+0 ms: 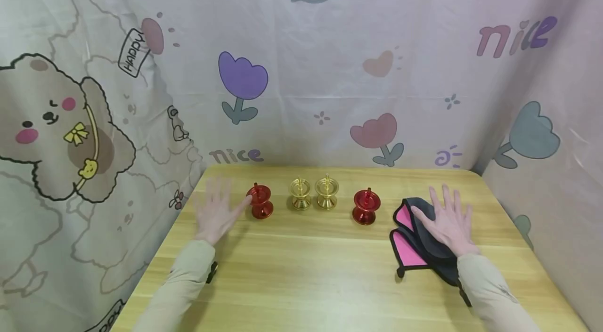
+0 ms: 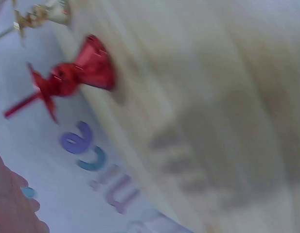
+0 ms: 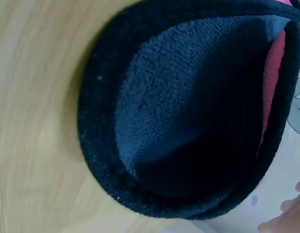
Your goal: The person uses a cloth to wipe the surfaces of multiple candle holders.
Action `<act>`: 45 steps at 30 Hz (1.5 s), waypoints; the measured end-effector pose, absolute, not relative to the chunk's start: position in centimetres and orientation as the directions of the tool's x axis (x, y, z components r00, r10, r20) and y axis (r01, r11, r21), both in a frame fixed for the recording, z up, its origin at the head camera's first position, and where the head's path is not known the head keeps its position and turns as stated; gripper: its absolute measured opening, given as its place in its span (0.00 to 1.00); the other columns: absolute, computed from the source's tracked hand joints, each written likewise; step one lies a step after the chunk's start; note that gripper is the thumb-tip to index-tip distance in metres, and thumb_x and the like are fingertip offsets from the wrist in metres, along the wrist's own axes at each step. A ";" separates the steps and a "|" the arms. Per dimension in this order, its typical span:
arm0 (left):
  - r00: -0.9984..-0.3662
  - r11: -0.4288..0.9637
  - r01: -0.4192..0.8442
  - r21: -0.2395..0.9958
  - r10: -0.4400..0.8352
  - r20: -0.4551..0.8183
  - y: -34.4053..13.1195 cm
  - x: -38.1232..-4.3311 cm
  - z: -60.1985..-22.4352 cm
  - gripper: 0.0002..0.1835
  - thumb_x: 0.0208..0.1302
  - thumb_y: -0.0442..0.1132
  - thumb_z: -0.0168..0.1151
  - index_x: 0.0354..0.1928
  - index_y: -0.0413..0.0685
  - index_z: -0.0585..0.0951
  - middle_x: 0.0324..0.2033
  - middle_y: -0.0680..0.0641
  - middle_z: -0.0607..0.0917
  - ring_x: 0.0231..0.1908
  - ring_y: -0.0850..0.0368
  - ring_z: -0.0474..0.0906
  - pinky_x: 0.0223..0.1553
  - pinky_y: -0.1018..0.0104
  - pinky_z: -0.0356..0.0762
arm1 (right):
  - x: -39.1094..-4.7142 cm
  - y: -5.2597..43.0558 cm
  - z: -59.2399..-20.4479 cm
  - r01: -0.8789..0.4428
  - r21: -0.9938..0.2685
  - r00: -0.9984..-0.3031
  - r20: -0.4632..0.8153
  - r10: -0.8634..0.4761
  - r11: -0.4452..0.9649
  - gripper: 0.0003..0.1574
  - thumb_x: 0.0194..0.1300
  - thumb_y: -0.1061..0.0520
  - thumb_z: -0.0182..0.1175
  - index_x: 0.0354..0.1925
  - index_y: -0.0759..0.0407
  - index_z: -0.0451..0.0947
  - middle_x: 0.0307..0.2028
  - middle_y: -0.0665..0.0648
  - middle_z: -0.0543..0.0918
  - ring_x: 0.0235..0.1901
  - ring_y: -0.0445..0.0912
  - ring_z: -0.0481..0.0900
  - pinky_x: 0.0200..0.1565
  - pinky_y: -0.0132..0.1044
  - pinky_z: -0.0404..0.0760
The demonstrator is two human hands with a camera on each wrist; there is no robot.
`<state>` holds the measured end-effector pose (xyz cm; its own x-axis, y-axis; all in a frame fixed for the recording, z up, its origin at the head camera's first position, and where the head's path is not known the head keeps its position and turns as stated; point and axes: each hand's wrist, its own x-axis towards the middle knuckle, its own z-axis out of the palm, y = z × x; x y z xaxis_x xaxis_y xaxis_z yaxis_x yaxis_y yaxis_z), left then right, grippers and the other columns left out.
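My left hand [image 1: 216,217], fingers spread and straight, hovers over the left part of the table, its thumb tip overlapping a red metal candle holder [image 1: 261,209] in the head view. That holder [image 2: 94,65] is blurred in the left wrist view, and the hand's shadow falls on the wood. My right hand [image 1: 449,224] is also spread flat, over a folded dark grey fabric piece [image 1: 431,240] with black edging and pink panels. Seen from the right wrist, the fabric piece [image 3: 159,87] gapes like a pocket; fingers show at the lower right corner. Neither hand holds anything.
Two gold candle holders [image 1: 300,201] stand side by side at the back middle of the wooden table [image 1: 306,279]. A second red candle holder [image 1: 365,214] is to their right. Printed curtains [image 1: 292,112] hang behind and along both sides.
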<state>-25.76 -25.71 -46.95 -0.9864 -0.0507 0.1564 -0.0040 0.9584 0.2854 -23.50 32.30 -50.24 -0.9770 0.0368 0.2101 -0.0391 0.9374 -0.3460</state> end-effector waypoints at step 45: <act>-0.914 0.493 0.284 0.822 0.399 0.076 2.9 -29.5 -50.6 0.58 0.53 0.56 0.77 0.79 0.45 0.54 0.77 0.42 0.62 0.76 0.45 0.58 0.76 0.43 0.61 | -21.2 33.2 -50.8 -0.064 -0.620 -0.988 0.151 0.039 0.782 0.53 0.73 0.35 0.53 0.79 0.63 0.47 0.79 0.75 0.40 0.75 0.76 0.40 0.67 0.81 0.45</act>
